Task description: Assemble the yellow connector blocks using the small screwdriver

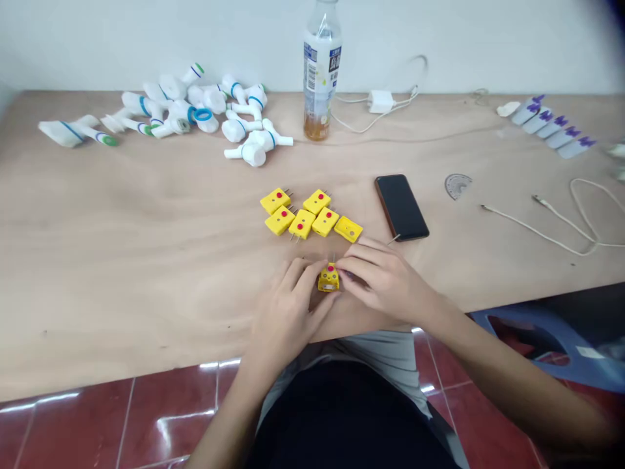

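Observation:
Near the table's front edge, my left hand [288,303] pinches a small yellow plug [329,277] with a red dot, its open end facing me. My right hand [383,273] closes on the plug's right side. A thin metal rod [393,240] shows beyond the right hand's knuckles; whether that hand holds it, I cannot tell. Just beyond my hands lies a loose yellow plug cover [348,229], hollow side up. Several more yellow plugs [301,224] with red dots and metal pins lie grouped to its left.
A black phone [402,207] lies right of the plugs. Behind stand a drink bottle [322,78] and a white charger [381,101]. White plastic fittings [188,111] are piled back left. At right are a white cable [561,238], a protractor [458,185] and purple-topped pouches [551,127].

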